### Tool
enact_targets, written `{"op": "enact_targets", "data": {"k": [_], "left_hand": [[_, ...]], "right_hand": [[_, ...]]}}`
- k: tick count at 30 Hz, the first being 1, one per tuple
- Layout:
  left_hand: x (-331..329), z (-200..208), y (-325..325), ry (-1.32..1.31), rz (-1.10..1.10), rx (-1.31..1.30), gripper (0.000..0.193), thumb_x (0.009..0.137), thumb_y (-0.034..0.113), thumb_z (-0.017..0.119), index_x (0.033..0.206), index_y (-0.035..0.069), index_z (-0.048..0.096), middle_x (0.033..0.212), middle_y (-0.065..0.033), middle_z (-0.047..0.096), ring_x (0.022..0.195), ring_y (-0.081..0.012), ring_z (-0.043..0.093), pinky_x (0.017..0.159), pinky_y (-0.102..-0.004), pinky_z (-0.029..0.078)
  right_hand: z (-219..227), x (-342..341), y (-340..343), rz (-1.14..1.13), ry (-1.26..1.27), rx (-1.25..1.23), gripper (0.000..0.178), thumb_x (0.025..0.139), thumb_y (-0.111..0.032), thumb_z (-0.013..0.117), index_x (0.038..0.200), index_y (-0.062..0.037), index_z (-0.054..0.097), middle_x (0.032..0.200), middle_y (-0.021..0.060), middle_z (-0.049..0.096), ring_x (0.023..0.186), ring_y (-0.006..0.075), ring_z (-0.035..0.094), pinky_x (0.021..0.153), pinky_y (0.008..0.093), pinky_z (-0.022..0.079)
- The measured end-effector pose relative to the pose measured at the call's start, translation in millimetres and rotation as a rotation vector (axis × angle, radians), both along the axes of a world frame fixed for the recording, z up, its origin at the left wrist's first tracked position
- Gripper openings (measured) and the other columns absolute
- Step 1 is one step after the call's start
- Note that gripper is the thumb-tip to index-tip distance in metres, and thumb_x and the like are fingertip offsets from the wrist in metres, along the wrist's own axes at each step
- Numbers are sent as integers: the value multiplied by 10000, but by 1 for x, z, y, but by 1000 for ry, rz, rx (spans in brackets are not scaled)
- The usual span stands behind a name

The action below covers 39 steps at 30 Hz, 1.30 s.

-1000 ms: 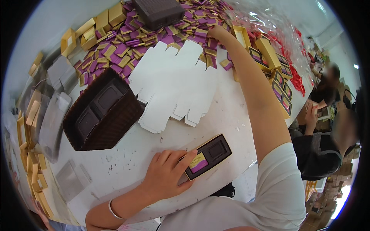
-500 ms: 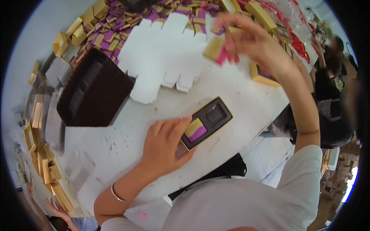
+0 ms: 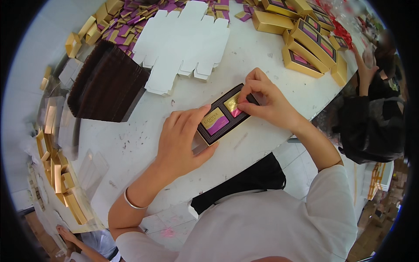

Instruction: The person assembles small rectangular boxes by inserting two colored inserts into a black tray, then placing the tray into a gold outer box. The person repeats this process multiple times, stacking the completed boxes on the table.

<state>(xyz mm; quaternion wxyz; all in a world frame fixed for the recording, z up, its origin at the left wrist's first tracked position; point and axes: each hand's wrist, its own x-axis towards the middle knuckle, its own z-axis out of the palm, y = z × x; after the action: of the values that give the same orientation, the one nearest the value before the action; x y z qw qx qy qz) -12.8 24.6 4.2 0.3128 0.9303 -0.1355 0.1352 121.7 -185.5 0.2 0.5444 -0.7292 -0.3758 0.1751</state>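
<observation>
A small gold-edged box with a dark two-well tray (image 3: pixel 224 115) lies slantwise on the table before me. My left hand (image 3: pixel 179 142) grips its left end, thumb on the near side and fingers along the far side. In the left well lies a gold-and-purple wrapped chocolate (image 3: pixel 215 123). A second wrapped chocolate (image 3: pixel 233 105), gold and pink, is at the right well, with the fingertips of my right hand (image 3: pixel 273 102) closed on its right edge. Those fingers partly cover it and the box's right end.
Flat white cartons (image 3: pixel 183 43) are stacked beyond the box, brown trays (image 3: pixel 111 85) left of them. Wrapped chocolates (image 3: pixel 126 19) are heaped behind. Filled gold boxes (image 3: pixel 312 41) pile up far right; more gold boxes (image 3: pixel 56 174) line the left. Co-workers' hands show right (image 3: pixel 366 70) and lower left (image 3: pixel 65 233).
My right hand has come down from the far right to the box, bringing the second chocolate to its right well. My left hand stays on the box.
</observation>
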Motion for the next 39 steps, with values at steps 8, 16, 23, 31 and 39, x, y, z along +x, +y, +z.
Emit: {"op": "enact_targets", "data": {"k": [8, 16, 23, 31, 39], "left_hand": [[0, 2, 1, -18, -72, -2, 741, 651, 228, 773, 1270, 28, 419, 1193, -157, 514, 1022, -319, 488, 867, -401, 383], [-2, 5, 7, -329, -138, -17, 630, 703, 344, 744, 1188, 40, 478, 1231, -207, 477, 1055, -330, 487, 849, -419, 409], [-37, 108, -13, 3, -685, -960, 422, 798, 452, 640, 894, 43, 602, 965, -142, 612, 825, -275, 546, 723, -368, 412], [-72, 147, -26, -102, -1037, -1259, 335, 889, 394, 502, 663, 160, 582, 797, 12, 622, 698, -145, 502, 610, -290, 347], [-59, 132, 68, 197, -856, -784, 379, 777, 380, 680, 847, 12, 625, 843, -120, 623, 767, -240, 557, 685, -325, 417]], "right_hand": [[14, -12, -24, 176, -551, -162, 437, 731, -262, 750, 1094, -92, 575, 1281, 151, 439, 1152, 334, 438, 982, 426, 335], [99, 52, -120, -779, -1000, 90, 364, 690, -173, 776, 1022, -67, 671, 998, 78, 563, 982, 209, 530, 810, 312, 454], [76, 93, -144, -649, -952, -293, 418, 784, -306, 700, 1157, -135, 618, 1216, 124, 481, 1156, 260, 463, 965, 349, 372], [74, 39, -43, -468, -1164, 112, 388, 794, -193, 671, 1147, -55, 588, 1280, 176, 481, 1179, 329, 464, 982, 416, 361], [37, 37, 83, -13, -891, 163, 345, 772, -70, 670, 1103, -46, 576, 1242, 165, 490, 1128, 345, 486, 929, 390, 416]]}}
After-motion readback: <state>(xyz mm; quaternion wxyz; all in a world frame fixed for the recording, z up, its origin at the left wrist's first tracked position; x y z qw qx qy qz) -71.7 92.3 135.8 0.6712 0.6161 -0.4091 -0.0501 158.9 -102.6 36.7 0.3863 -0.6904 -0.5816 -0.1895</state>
